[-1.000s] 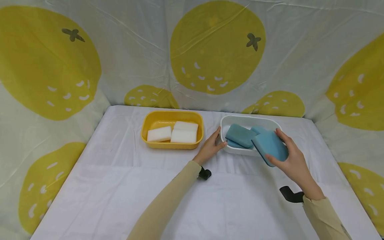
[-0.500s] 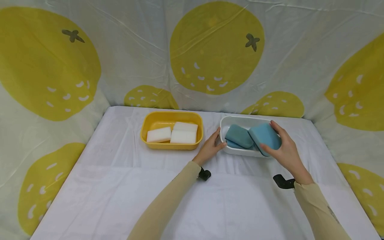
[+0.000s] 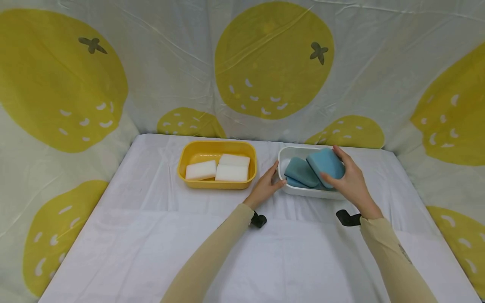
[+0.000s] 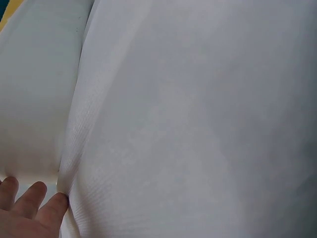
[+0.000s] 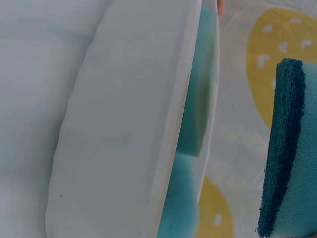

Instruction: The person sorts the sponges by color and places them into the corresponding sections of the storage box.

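A white plastic tub (image 3: 308, 192) stands at the back right of the table. My left hand (image 3: 262, 187) rests against its left end, fingers along the wall and thumb at the front corner. In my right hand (image 3: 353, 183) is a light-blue sponge (image 3: 326, 164), pinched by its edges over the tub's right half and tilted. The right wrist view shows this sponge's dark scouring layer (image 5: 287, 144). Inside the tub, a teal sponge (image 3: 301, 171) leans over a bluer sponge (image 3: 295, 182). The held sponge hides the tub's right interior.
To the left stands a yellow tub (image 3: 217, 184) with white sponges (image 3: 232, 172) in its right and front part. A white cloth (image 3: 242, 252) covers the table. Behind and at the sides hangs a curtain (image 3: 242, 130) printed with yellow fruit.
My right hand has moved left and away from me with the light-blue sponge, from the tub's front right corner to over its inside. My left hand has kept its place.
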A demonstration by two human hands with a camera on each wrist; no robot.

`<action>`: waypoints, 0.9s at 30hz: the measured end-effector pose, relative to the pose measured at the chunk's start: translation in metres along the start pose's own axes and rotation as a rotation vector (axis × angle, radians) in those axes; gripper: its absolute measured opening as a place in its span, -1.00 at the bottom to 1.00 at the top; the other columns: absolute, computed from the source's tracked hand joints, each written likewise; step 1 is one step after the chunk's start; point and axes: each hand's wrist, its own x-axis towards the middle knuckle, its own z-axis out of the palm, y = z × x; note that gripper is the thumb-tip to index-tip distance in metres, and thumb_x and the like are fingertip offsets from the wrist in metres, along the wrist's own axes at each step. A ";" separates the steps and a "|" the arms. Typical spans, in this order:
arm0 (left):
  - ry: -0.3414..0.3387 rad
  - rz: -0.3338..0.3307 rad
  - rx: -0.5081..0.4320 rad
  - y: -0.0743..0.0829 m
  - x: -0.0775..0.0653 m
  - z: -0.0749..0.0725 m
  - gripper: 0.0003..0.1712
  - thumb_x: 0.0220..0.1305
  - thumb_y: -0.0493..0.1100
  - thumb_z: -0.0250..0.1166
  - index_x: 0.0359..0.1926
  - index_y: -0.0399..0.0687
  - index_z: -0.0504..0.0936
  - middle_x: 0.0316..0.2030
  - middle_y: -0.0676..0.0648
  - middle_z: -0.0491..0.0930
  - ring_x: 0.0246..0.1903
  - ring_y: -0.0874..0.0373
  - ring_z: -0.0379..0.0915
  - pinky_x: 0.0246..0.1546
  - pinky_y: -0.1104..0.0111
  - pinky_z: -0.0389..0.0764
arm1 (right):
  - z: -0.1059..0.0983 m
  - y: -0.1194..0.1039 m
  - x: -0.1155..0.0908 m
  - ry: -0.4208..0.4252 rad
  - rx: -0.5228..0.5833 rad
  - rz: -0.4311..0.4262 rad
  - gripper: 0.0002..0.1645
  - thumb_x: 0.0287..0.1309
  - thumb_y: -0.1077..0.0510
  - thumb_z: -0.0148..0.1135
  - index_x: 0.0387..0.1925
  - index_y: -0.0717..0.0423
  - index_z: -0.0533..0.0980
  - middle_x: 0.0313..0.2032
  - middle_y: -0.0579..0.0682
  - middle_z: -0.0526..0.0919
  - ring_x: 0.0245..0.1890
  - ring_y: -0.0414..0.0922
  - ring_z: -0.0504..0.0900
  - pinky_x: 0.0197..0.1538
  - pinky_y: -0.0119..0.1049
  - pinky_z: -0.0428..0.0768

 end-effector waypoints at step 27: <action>-0.004 -0.013 -0.016 0.003 -0.001 0.000 -0.12 0.37 0.00 0.19 0.52 0.10 -0.11 0.48 0.06 -0.09 0.40 0.13 -0.04 0.32 0.32 0.13 | 0.000 0.024 0.020 -0.046 -0.084 0.090 0.07 0.18 -0.01 0.28 0.49 0.20 -0.13 0.37 0.39 0.07 0.27 0.38 0.14 0.15 0.35 0.22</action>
